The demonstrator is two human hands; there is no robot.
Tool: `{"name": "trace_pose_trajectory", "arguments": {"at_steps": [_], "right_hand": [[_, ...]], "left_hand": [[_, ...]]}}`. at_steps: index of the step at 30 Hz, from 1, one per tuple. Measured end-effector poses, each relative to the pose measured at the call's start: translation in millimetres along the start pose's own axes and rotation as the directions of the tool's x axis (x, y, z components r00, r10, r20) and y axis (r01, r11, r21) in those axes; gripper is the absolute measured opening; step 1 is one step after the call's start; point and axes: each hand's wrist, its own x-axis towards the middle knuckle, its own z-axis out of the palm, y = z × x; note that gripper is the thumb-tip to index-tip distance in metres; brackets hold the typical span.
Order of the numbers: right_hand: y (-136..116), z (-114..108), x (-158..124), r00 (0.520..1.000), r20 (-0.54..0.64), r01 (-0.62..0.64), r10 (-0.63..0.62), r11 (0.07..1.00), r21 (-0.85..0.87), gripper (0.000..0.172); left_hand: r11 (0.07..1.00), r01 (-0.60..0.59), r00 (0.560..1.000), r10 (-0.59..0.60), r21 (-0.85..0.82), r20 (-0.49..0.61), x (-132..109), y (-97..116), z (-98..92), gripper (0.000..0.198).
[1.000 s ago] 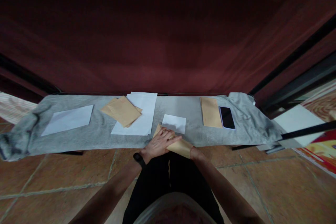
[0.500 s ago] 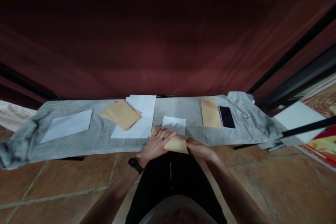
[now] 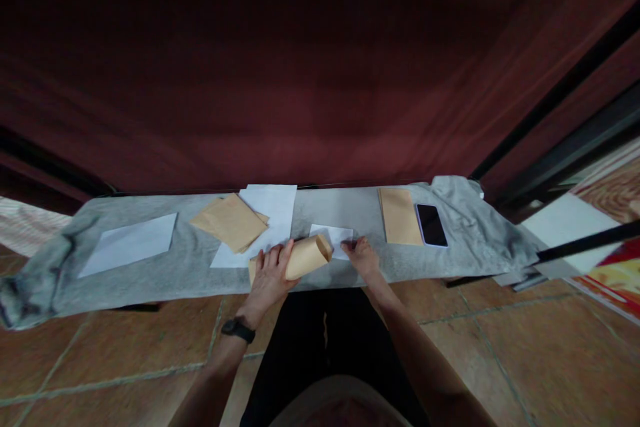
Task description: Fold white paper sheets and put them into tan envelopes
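My left hand [image 3: 271, 275] is closed around a brown paper envelope [image 3: 306, 257], whose mouth bulges open toward the right. A small white sheet of folded paper [image 3: 342, 235] lies on the grey cloth, partly behind the envelope. At its right edge my right hand [image 3: 363, 257] pinches the paper between thumb and fingers. On the left wrist is a dark band [image 3: 239, 329].
Left of the hands, brown envelopes [image 3: 233, 221] overlap white sheets [image 3: 277, 197]. Another white sheet [image 3: 131, 242] lies farther left. To the right are more brown envelopes [image 3: 401, 217] and a phone [image 3: 433, 225]. Grey cloth [image 3: 190, 273] covers the bench.
My left hand has moved left with the envelope, and its mouth now gapes toward the right. My right hand has left the envelope and moved up to the white paper's edge.
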Motion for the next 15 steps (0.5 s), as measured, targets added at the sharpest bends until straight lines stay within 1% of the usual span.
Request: {"name": "trace_pose_trajectory", "arguments": {"at_steps": [1, 3, 8, 15], "right_hand": [[-5.1, 1.9, -0.5, 1.000, 0.005, -0.013, 0.013, 0.999, -0.041, 0.054], [-12.1, 3.0, -0.2, 0.999, 0.022, -0.033, 0.034, 0.999, -0.029, 0.057], [-16.4, 0.2, 4.7, 0.996, 0.055, -0.074, 0.075, 0.997, -0.020, 0.052], [-16.6, 3.7, 1.5, 0.998, 0.024, -0.056, 0.057, 0.998, -0.023, 0.046]], "left_hand": [[1.000, 0.010, 1.000, -0.010, 0.005, -0.001, -1.3, 0.4, 0.6, 0.104], [1.000, 0.023, 1.000, -0.023, 0.015, -0.002, -2.9, 1.3, 1.1, 0.105], [1.000, 0.027, 0.999, -0.027, 0.001, -0.021, -3.6, 2.0, 1.8, 0.102], [0.999, 0.040, 0.999, -0.040, -0.018, -0.017, -5.5, 1.3, 4.3, 0.102]]}}
